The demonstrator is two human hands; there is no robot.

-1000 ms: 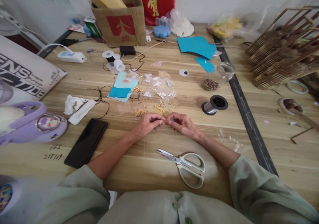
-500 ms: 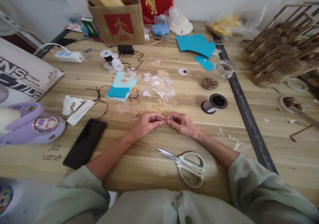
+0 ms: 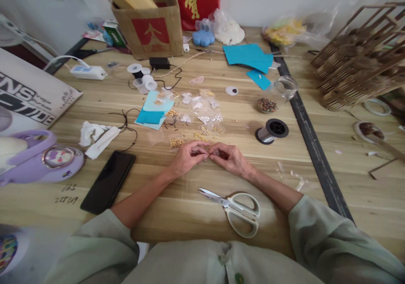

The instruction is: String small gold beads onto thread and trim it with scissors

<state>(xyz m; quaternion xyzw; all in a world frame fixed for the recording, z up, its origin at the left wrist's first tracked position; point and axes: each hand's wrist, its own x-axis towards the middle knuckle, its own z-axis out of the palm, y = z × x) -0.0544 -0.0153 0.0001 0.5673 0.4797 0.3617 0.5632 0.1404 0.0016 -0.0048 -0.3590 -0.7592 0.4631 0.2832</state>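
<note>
Wood-grained table (image 3: 171, 221): both forearms are angled inward, with the left hand (image 3: 186, 159) and right hand (image 3: 230, 161) held nearly tip to tip. Thumb and forefinger are pressed together on each; anything pinched is too small to be identified. Gold beads (image 3: 176, 143) are scattered just beyond. One pair of scissors (image 3: 226, 202), one spool (image 3: 266, 135) and one smartphone (image 3: 108, 183) are counted.

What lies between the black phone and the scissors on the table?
In the head view, the left forearm crosses between the phone and the scissors, with wooden tabletop on either side and thin, pale strands below the left hand.
</note>
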